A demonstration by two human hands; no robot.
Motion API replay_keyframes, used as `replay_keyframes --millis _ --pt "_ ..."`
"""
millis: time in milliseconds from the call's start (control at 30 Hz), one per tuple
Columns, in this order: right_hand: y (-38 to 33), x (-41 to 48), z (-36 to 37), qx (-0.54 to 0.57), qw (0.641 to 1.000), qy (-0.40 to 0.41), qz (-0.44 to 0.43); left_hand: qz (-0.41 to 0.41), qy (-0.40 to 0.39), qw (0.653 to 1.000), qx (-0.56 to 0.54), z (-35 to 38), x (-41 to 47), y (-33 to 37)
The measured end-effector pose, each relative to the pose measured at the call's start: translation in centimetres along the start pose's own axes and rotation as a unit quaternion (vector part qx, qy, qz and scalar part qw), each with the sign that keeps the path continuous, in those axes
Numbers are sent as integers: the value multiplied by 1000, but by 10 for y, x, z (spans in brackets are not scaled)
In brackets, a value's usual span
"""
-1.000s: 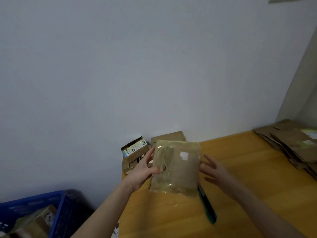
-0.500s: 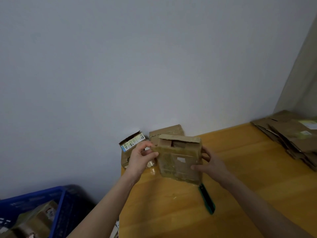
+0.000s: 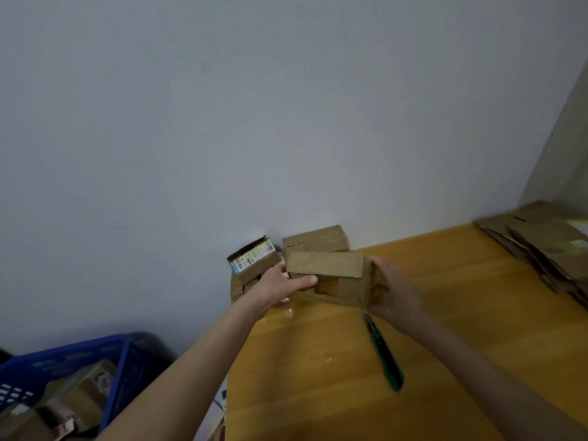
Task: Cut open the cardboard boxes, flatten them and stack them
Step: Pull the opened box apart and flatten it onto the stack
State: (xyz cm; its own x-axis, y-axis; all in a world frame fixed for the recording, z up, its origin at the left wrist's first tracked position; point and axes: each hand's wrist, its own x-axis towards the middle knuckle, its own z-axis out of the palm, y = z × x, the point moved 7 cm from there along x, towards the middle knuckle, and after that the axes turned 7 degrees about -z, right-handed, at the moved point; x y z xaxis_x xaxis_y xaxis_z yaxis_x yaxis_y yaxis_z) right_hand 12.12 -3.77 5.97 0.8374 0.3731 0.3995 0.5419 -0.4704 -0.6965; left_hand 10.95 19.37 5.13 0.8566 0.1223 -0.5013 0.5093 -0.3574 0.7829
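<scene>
Head camera footage showed a person holding a small cardboard box (image 3: 334, 276) in the air just above the far left part of the wooden worktop (image 3: 461, 313), close to the wall. The left hand (image 3: 280, 288) gripped the box's left end, its thumb laid along the front edge, while the right hand (image 3: 394, 291) was curled round the right end. The box's near side stood open, and the yellow of the worktop showed through the gap. A green utility knife (image 3: 385, 354) lay on the worktop just below the right hand, touching neither hand. Behind the held box, two more boxes sat against the wall: a labelled box (image 3: 254, 265) with its flap up and a plain taped box (image 3: 315, 238). A stack of flattened cardboard (image 3: 547, 246) lay at the far right of the worktop, well apart from the hands. A blue crate (image 3: 63, 358) with more boxes inside stood lower left, off the worktop.
</scene>
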Motion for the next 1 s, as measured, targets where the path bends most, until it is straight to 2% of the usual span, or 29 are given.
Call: replay_keyframes --millis 100,200,267,333,400,467,567,633,733,800,867,1000 --pt "-2 1 8 -44 999 -16 -11 -22 4 999 -34 14 1 -6" --pt "3 -3 12 -42 999 -19 -21 1 53 997 -47 16 4 -10" --pt "13 -6 11 -48 999 -19 9 31 62 997 -41 15 4 -10" --pt "27 -8 9 -55 996 -30 70 39 57 994 -87 14 2 -10" --pt "37 -11 9 15 989 -66 128 36 80 990 -112 11 2 -10" --pt "40 -14 10 139 972 -103 156 47 125 988 -79 6 2 -8" --pt "45 -20 8 308 912 -79 260 65 170 982 -45 1 1 -5" --pt "43 -21 12 334 889 -88 300 80 174 982 -8 4 -1 -1" --pt "39 -21 22 261 906 -124 308 136 193 967 97 14 -8 12" --pt "41 -18 25 217 919 -82 318 176 203 953 143 21 -12 18" --pt "46 -13 23 136 936 -40 321 194 210 945 156 26 -15 20" --pt "53 -11 15 -22 931 -25 363 189 204 952 127 27 -16 15"
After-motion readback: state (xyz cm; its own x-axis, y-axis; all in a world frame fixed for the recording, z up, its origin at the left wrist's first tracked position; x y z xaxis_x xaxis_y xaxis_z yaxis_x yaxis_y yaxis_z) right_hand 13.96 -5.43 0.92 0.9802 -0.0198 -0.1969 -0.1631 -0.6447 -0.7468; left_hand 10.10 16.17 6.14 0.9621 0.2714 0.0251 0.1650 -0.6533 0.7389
